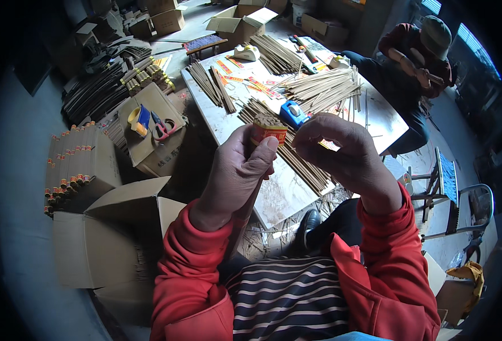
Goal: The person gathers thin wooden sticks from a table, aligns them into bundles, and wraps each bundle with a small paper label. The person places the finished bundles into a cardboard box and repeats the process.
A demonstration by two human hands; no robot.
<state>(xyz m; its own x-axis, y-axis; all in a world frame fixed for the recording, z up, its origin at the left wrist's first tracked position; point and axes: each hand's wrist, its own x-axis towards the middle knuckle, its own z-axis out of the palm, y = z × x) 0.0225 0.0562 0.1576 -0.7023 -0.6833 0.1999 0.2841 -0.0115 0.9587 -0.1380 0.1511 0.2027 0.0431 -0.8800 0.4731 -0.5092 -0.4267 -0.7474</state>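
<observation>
L fingers [262, 154] clasped, R fingers [321, 132] bent.

A bundle of thin grey-brown sticks [270, 120] is held aloft a little above and right of the centre of the frame, its packed, slightly uneven ends facing up toward the camera. Around it, just below those ends, wraps a red paper band [273, 134] with yellow print and yellow edging, partly covered on its lower side. The bundle tilts, its middle hidden, and what appears to be its brown lower length slants down toward the lower left.
</observation>
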